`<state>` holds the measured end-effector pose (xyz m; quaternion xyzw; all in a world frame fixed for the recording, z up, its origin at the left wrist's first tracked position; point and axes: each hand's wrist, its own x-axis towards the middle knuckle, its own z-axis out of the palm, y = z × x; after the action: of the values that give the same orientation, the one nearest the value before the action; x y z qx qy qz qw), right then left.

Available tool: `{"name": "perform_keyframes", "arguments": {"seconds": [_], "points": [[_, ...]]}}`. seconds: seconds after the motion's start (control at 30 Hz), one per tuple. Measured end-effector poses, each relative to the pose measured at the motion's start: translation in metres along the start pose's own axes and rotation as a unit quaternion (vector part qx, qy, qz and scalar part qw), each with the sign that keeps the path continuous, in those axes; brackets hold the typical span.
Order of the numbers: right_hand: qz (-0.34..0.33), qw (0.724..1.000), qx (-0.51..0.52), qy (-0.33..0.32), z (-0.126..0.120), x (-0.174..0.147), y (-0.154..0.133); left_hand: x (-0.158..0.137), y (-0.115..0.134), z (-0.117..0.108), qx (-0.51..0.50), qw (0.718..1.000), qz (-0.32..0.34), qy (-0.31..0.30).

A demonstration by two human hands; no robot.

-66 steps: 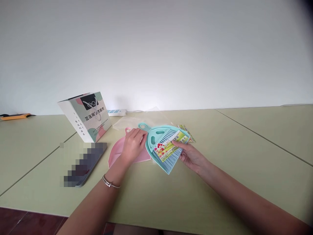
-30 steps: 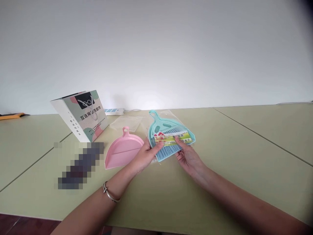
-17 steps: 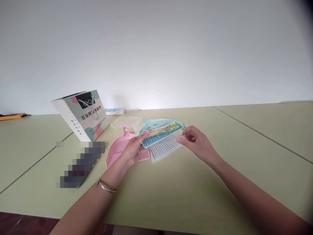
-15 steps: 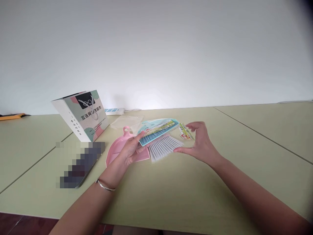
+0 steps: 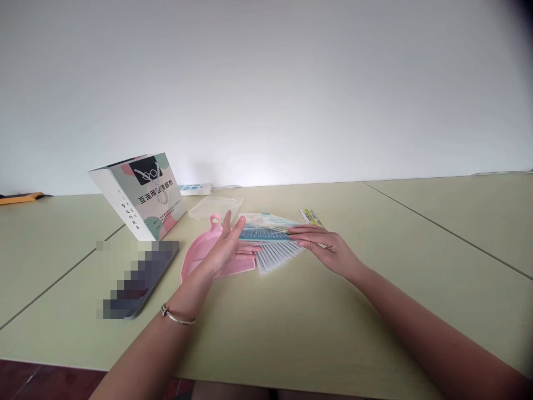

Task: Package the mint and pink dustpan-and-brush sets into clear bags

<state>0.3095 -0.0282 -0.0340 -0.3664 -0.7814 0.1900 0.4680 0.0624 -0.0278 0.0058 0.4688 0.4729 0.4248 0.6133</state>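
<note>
My right hand (image 5: 331, 251) pinches the right end of a light-blue dustpan-and-brush set (image 5: 264, 230), its fingers on top and thumb below. At the set's left end is my left hand (image 5: 222, 250), its fingers stretched apart and its thumb raised; whether it bears any weight I cannot tell. Blue bristles show along the set's near side. Under and behind my left hand lies a pink dustpan (image 5: 195, 258). A brush with pale grey bristles (image 5: 278, 260) rests beside it, its upper part hidden by the blue set. Behind my right fingers is a printed card (image 5: 311, 216).
A clear plastic bag (image 5: 216, 205) lies behind the pink dustpan. To the left stand a paper gift bag (image 5: 156, 205) and a dark phone (image 5: 152, 283), partly pixelated. A white packet (image 5: 195, 190) is near the wall, and an orange object (image 5: 20, 198) sits far left.
My right hand has moved left and closed on the blue set's right end. My left fingers have opened from their grip. The set has turned flatter and lower.
</note>
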Motion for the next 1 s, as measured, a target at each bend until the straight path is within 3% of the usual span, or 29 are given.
{"name": "perform_keyframes", "arguments": {"seconds": [0.13,0.2,0.37,0.43,0.5,0.6,0.67,0.73,0.8,0.9,1.0], "points": [[0.159,0.981,0.089,0.059,0.002,0.001,-0.011,-0.006,0.006,-0.009,0.095,0.982,0.002,-0.161],[0.216,0.966,0.107,0.096,0.003,0.002,-0.012,-0.007,0.005,-0.009,0.143,0.972,0.007,-0.186],[0.199,0.968,0.028,0.151,0.011,0.003,-0.001,0.007,-0.015,0.004,0.164,0.982,0.087,-0.016],[0.216,0.962,0.026,0.162,0.014,0.002,0.004,0.013,-0.022,0.01,0.166,0.978,0.121,0.025],[0.272,0.945,0.078,0.164,0.015,0.002,0.005,0.015,-0.026,0.015,0.171,0.972,0.16,0.031],[0.38,0.888,0.21,0.152,0.013,0.003,-0.002,0.011,-0.024,0.019,0.161,0.965,0.208,0.01],[0.426,0.85,0.281,0.131,0.011,0.005,-0.007,0.007,-0.021,0.021,0.129,0.972,0.197,-0.014],[0.433,0.833,0.318,0.131,0.004,0.008,-0.009,0.003,-0.019,0.022,0.088,0.983,0.156,-0.035],[0.411,0.837,0.323,0.161,-0.01,0.011,-0.004,0.002,-0.018,0.02,0.069,0.989,0.123,-0.036],[0.385,0.854,0.276,0.214,-0.046,0.012,0.013,0.006,-0.017,0.011,0.114,0.985,0.128,0.005],[0.428,0.856,0.115,0.267,-0.096,0.002,0.04,0.013,-0.012,-0.004,0.264,0.947,0.164,0.083]]}}
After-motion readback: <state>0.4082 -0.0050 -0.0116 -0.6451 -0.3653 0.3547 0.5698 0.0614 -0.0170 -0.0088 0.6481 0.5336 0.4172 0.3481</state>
